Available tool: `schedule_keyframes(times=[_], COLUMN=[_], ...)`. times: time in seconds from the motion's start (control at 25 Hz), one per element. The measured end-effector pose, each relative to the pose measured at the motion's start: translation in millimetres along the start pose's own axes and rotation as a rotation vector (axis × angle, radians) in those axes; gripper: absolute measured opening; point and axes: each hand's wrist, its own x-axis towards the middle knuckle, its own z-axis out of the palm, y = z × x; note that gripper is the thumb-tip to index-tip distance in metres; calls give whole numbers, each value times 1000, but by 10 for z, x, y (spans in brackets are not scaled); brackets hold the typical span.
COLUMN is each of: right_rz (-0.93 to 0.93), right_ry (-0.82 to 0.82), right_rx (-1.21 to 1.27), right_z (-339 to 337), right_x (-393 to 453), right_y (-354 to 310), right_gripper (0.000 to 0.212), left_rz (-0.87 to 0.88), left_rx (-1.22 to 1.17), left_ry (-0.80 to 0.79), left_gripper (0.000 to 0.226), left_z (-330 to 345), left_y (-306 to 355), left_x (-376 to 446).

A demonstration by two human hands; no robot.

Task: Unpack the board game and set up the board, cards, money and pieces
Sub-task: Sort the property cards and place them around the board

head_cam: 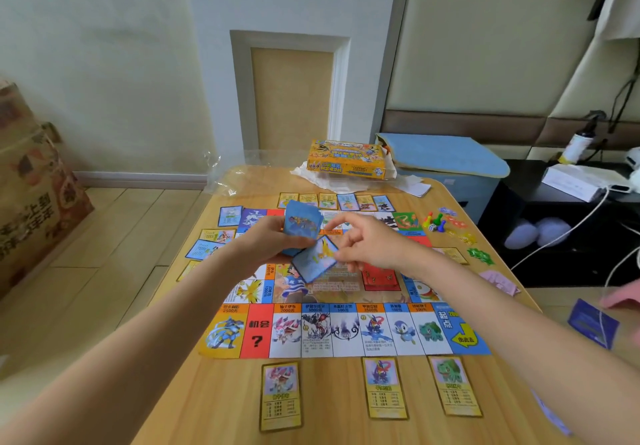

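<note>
This is a room in a home. Cream walls with white panelled trim (291, 42) stand at twelve o'clock, above a white skirting board and pale wood-look floor tiles (114, 233). At two o'clock a padded beige and brown wall panel (491, 56) rises behind a blue storage box with a cushioned lid (446, 157). A printed cardboard carton (31, 195) stands on the floor at nine o'clock. A small wood-grain surface (214, 392) carries a children's board game (346, 330), and charging cables (568, 233) trail at three o'clock.

Head view, down over table (180, 392)
</note>
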Motion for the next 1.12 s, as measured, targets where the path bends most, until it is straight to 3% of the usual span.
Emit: schedule_keyframes(times=[0.08,0.28,0.52,0.72,0.92,1.12], right_rz=[35,91,103,89,30,-55], right_ry=[-47,133,143,198,200,278], right_rx=[-38,188,307,-10,-249,-286], right_z=[84,530,1415,1707,1798,1666], right_x=[7,213,645,815,853,934], right_y=[3,-164,-450,-518,-476,-453], right_gripper=[36,22,21,10,14,13], left_rz=[21,23,-55,-116,-124,-116], left_rx=[-4,-63,-131,-118,-114,-115], left_ry=[11,267,419,431,437,436], left_gripper=[7,13,13,13,17,15], left_z=[-114,-703,-1119,-1214,-1265,-1276], left_y=[18,-20,-277,-434,-482,-458], left_x=[-43,-255,-581,-664,-648,-629])
